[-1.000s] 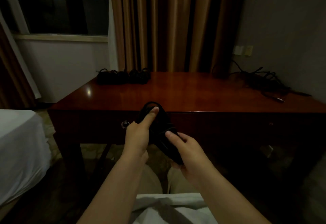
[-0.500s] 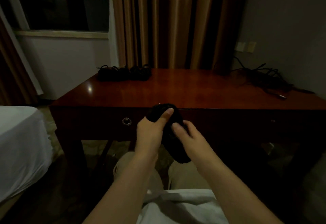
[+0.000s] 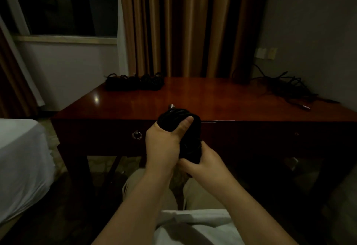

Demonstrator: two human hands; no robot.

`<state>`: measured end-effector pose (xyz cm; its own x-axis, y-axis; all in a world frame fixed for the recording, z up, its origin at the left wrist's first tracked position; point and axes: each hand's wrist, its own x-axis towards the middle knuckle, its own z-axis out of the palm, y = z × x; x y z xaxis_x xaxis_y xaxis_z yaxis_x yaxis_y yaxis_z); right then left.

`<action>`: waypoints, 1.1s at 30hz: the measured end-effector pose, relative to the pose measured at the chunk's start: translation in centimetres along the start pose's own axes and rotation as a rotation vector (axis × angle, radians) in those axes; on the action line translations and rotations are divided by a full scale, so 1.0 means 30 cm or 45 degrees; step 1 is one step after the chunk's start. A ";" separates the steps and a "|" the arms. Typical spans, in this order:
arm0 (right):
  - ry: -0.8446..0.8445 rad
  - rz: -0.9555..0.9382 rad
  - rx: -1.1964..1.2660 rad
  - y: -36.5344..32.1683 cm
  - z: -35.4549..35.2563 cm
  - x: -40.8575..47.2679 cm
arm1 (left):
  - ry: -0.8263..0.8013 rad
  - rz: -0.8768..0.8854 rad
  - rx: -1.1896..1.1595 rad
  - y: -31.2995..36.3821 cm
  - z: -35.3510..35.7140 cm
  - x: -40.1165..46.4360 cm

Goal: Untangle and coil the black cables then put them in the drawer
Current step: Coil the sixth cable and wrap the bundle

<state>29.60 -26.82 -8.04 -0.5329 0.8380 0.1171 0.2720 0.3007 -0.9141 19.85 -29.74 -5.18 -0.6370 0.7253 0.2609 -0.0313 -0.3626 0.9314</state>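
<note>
Gripping coiled black cable (image 3: 178, 118), left hand (image 3: 164, 144) wraps top with thumb across loops, right hand (image 3: 202, 164) pinches lower end. Bundle matte, thick, oval. Coiling step seems nearly done; next, open shut drawer (image 3: 116, 134) behind grip via ring pull (image 3: 137, 135). Beyond, glossy wooden desk (image 3: 212, 98); tangled cables (image 3: 289, 86) far right, coiled bundles (image 3: 135, 82) far left.

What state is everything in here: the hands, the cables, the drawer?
Left hand: grips the coiled cable.
Right hand: holds its lower end.
Coiled cable: bundled, off the desk.
Cable row: coiled, back left.
Cable pile: tangled, back right.
Drawer: closed.
</note>
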 end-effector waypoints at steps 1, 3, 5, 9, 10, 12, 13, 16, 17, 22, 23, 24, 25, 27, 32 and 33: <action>-0.013 -0.006 0.048 -0.002 -0.003 -0.002 | 0.004 0.005 -0.022 0.009 0.000 -0.002; -0.007 0.002 0.113 -0.005 -0.005 -0.005 | -0.016 0.002 -0.057 0.019 0.004 -0.006; 0.010 0.061 0.347 -0.007 -0.005 -0.007 | -0.073 -0.009 -0.080 0.016 0.004 -0.010; -0.085 0.117 0.589 -0.013 -0.037 -0.011 | -0.236 -0.135 -0.128 0.007 -0.017 -0.015; -0.163 0.113 0.581 -0.014 -0.047 -0.009 | -0.271 -0.153 -0.141 0.008 -0.025 -0.009; -0.308 0.126 0.663 -0.003 -0.058 -0.007 | -0.352 -0.172 -0.123 0.010 -0.037 0.002; -0.366 0.124 0.756 0.006 -0.058 -0.007 | -0.410 -0.170 -0.100 0.009 -0.041 0.007; -0.575 0.085 1.118 0.043 -0.043 -0.019 | -0.573 -0.190 -0.087 0.014 -0.034 0.001; -0.639 0.068 1.198 0.052 -0.036 -0.027 | -0.598 -0.204 -0.098 0.007 -0.031 0.000; -0.883 0.093 1.393 0.070 0.003 -0.048 | -0.676 -0.362 -0.248 -0.038 -0.043 -0.006; -0.872 0.094 1.442 0.071 0.014 -0.054 | -0.689 -0.409 -0.281 -0.040 -0.048 -0.004; -0.863 0.133 1.510 0.066 0.020 -0.062 | -0.695 -0.448 -0.304 -0.037 -0.052 -0.001; -0.846 0.202 1.568 0.059 0.022 -0.068 | -0.694 -0.457 -0.303 -0.035 -0.060 0.006; -0.696 0.323 1.605 0.051 0.014 -0.067 | -0.698 -0.412 -0.232 -0.023 -0.075 0.016; -0.435 0.445 1.507 0.026 -0.011 -0.058 | -0.688 -0.288 0.048 0.023 -0.097 0.020; -0.434 0.443 1.474 0.027 -0.009 -0.058 | -0.676 -0.277 0.070 0.029 -0.096 0.022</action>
<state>30.97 -27.89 -8.86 -0.8009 0.5806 -0.1464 -0.3304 -0.6324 -0.7006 17.19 -31.26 -4.92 -0.1459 0.9793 0.1402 -0.0696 -0.1515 0.9860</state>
